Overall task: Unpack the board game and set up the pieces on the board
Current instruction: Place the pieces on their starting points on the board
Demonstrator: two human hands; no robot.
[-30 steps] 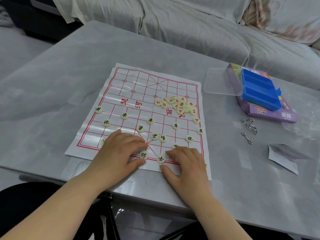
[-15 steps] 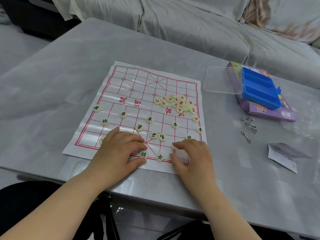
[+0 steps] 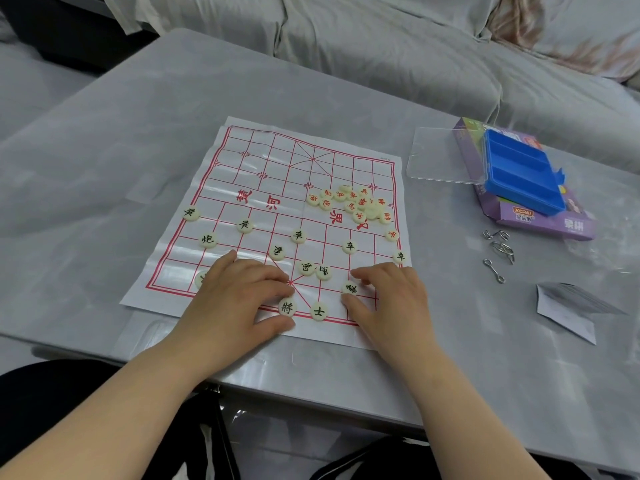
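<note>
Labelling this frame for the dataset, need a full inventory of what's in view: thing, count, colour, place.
table: one, grey, under everything
board sheet: one, white with red grid, table centre
black-lettered pieces: about fourteen showing, cream, spread over near half of the sheet; some hidden under hands
red-lettered pieces: one heap plus a stray, cream, right of sheet centre; count unclear
blue tray: one, blue, on the box, far right
game box: one, purple, far right
clear lid: one, transparent, left of the tray
metal loops: a few, silver, near the box
folded paper: one, white, right edge
sofa cover: grey-white, behind table
left hand: on the sheet's near edge
right hand: fingertips at a piece
</note>
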